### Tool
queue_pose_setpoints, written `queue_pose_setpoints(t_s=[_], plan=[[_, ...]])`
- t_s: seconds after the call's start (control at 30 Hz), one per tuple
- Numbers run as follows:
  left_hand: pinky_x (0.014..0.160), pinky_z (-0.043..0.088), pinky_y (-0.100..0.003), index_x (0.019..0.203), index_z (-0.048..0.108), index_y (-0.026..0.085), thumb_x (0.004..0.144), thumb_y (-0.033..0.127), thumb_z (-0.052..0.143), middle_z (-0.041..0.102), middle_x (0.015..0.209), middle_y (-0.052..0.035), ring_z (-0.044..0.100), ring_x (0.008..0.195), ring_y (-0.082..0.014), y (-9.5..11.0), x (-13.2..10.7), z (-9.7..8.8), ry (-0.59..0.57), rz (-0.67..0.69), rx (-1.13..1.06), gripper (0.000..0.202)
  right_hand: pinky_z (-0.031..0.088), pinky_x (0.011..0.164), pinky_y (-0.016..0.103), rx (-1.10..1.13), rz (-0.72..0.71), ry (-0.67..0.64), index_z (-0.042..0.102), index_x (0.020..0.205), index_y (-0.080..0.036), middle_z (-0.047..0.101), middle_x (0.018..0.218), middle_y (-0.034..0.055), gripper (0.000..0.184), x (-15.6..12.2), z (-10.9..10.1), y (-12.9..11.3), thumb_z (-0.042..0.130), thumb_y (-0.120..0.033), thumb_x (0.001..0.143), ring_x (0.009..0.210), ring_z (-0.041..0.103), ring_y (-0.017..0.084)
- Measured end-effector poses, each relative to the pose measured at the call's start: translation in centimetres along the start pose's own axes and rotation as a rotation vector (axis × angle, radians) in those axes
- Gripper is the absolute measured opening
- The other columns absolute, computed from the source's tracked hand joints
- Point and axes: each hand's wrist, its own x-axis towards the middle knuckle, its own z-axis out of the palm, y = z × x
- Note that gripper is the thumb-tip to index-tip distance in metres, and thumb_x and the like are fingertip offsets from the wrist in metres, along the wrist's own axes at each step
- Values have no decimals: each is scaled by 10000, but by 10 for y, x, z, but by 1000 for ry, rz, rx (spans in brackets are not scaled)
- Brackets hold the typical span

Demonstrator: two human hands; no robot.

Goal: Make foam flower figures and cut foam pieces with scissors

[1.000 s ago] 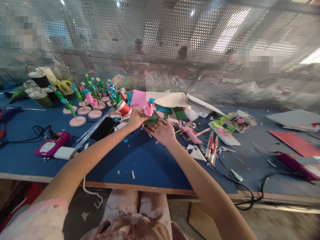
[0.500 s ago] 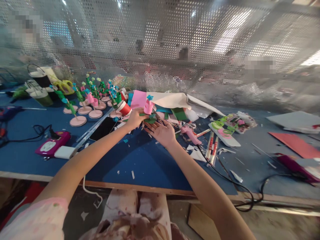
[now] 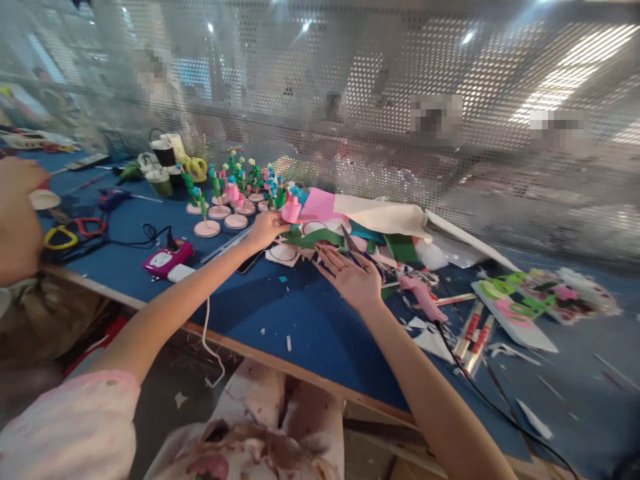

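Note:
My left hand is closed, its fingertips pinching a small pink paper roll with a blue flower shape at its top. A green felt strip stretches from beside those fingertips toward my right hand. My right hand is palm up with its fingers stretched out and apart. Scissors show just behind the right hand, blades pointing away; whether they touch that hand I cannot tell. A pink glue gun lies to its right.
Several small paper plants on round pink bases stand at the left. A purple power socket lies nearer. Sheets of coloured material line the mesh back wall. Glue-gun cable crosses the right side. Another person's hand is far left.
The view has turned left, so the table's things sit further right and another person's hand shows. My left hand keeps the pink roll; my right hand stays open and a little further from it.

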Motion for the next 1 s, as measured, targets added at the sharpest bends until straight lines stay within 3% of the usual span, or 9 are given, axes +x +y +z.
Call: queue_pose_setpoints(t_s=[0.13,0.27,0.43,0.8,1.0], plan=[[792,490,-290,861,745,111,727,202,704,754,922,-79,674,855,-217,-27,-11,-51,163,-126,202,167,514,957,462,-30,12,-18,555,1211,-83,644,1239,172,475,1,-4,6,355,-293,834,1157,615,253],[835,470,-273,869,765,142,751,201,682,756,980,-64,670,950,-230,-44,-23,-80,248,-310,426,156,493,985,492,-52,5,-34,557,1220,-107,641,1247,165,482,1,-6,8,378,-285,810,1147,621,248],[801,470,-262,931,768,178,771,242,678,766,961,-48,688,927,-225,-51,-32,-85,202,-511,538,194,482,999,498,-51,0,-5,548,1235,-108,633,1263,162,487,1,-5,6,360,-269,816,1167,611,245],[734,478,-232,971,764,167,762,271,689,767,968,-74,699,920,-224,-61,-37,-95,191,-640,562,245,508,974,446,-39,5,34,543,1239,-123,667,1213,142,489,0,-5,7,349,-275,816,1133,634,218],[732,481,-207,992,759,165,779,273,671,766,982,-68,705,915,-201,-64,-36,-94,187,-654,538,255,564,874,390,-19,20,55,518,1279,-114,689,1176,121,502,-4,1,3,338,-259,834,1112,645,204]])
